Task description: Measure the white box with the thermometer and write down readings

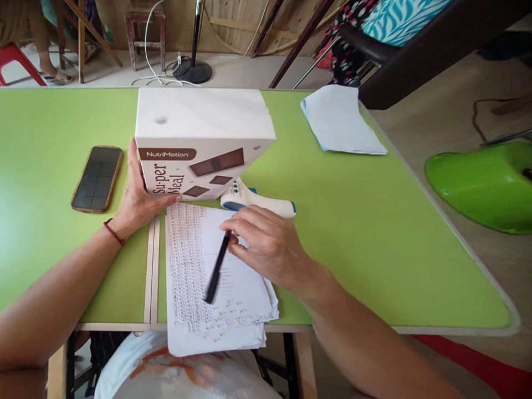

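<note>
My left hand (139, 191) grips the lower left edge of a white NutriMotion box (203, 113), its thumb along the bottom front edge. The box stands on the green table (357, 238). Over a stack of written papers (224, 282), my right hand (261, 238) is closed on a black pen (218, 269), which points down toward me. A white and blue infrared thermometer (266, 204) lies behind the right hand, partly hidden by the hand and beside the box. The papers overhang the table's near edge.
A smartphone (97, 178) in a brown case lies left of my left hand. Folded white sheets (341, 119) rest at the far right. Beyond the table are a green chair (482, 185), a black stand base (193, 72), a wooden stool (145, 33) and a person's foot (58, 75).
</note>
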The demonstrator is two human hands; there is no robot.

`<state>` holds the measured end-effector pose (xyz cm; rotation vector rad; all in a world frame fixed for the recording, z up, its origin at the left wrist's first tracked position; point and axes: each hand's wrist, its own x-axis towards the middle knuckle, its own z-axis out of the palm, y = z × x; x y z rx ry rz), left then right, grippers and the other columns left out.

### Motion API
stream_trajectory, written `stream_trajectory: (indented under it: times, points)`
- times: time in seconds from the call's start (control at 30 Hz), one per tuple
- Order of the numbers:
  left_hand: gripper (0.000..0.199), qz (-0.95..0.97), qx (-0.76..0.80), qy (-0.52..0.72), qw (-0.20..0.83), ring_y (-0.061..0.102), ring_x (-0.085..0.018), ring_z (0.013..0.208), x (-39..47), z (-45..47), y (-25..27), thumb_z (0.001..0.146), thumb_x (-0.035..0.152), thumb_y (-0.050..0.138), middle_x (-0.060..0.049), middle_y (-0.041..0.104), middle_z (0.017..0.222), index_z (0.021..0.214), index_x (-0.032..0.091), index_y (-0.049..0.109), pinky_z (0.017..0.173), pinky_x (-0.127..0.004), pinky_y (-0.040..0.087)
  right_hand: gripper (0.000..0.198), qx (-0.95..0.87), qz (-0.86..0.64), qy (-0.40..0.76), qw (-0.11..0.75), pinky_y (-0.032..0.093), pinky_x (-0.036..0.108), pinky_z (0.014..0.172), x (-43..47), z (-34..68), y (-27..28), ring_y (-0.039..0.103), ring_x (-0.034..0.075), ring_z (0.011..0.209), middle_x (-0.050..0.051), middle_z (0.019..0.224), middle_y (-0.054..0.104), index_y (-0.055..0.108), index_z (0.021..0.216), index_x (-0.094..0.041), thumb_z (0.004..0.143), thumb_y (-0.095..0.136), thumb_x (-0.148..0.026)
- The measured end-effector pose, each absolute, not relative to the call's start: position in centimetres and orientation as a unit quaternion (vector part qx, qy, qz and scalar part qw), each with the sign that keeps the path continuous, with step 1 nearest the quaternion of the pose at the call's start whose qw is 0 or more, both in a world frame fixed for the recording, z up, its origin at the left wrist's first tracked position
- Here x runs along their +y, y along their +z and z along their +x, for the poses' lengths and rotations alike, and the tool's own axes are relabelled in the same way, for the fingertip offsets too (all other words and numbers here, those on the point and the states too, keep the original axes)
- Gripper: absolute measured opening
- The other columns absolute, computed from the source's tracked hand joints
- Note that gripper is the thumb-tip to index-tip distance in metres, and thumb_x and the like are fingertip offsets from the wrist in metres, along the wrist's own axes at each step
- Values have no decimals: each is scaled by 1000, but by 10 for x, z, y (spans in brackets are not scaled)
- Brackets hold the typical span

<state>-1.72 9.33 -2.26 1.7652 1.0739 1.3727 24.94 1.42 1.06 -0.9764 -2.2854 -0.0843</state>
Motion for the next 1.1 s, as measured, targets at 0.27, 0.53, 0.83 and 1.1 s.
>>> stream_trajectory:
  times: [0.27, 0.53, 0.83, 1.1]
  points:
    - [120, 629, 376, 560, 386, 66, -37, 123, 92, -13, -14, 62, 56, 96, -11, 65, 128, 158, 34, 27, 100, -52, 59, 27, -924, -335, 46, 181, 38, 34, 65, 9, 255, 16, 54, 18, 68, 3, 71, 63, 68, 73, -22, 91, 54, -8]
    - [111, 611, 375, 606, 345, 65, -34, 123, 88, -12, -5, 68, 63, 90, -8, 66, 125, 156, 36, 27, 103, -50, 57, 22, -929, -329, 29, 167, 40, 34, 68, 15, 257, 6, 60, 19, 74, 4, 76, 69, 72, 81, -19, 90, 55, -10]
    - [82, 593, 385, 587, 395, 71, -32, 108, 74, -8, -5, 75, 58, 87, -11, 68, 124, 138, 28, 46, 90, -49, 60, 17, -873, -406, 11, 270, 43, 33, 62, 23, 262, 7, 55, 17, 60, 1, 63, 62, 64, 69, -22, 75, 56, -9]
    - [86, 604, 389, 569, 399, 72, -33, 107, 76, -10, -7, 76, 58, 86, -11, 69, 121, 143, 28, 41, 85, -48, 62, 55, -781, -594, -48, 187, 51, 52, 85, 46, 278, -10, 64, 38, 102, 21, 113, 71, 63, 129, -12, 74, 62, -17]
